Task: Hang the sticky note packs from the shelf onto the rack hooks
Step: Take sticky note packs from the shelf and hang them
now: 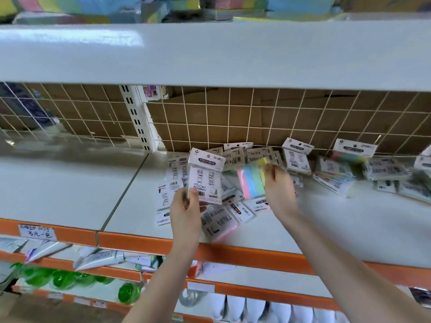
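Note:
My left hand [186,206] grips a sticky note pack [205,176] upright by its lower edge, the white "STICKY NOTE" header at the top and its printed back facing me. My right hand [277,190] pinches a second pack [251,180] by its far end, the pink, blue, green and yellow strips facing me and the header pointing down. Both packs are held just above a loose pile of packs [235,159] lying on the white shelf [70,187]. More packs [340,169] lie against the wire grid rack [233,117] at the right. No hooks are visible.
A white upper shelf [210,54] overhangs close above, with coloured note blocks on top. A slotted white upright [137,117] divides the grid. The shelf's orange front edge [233,250] carries a handwritten price label [37,231]. Tubes and green bottles [63,278] fill the shelves below.

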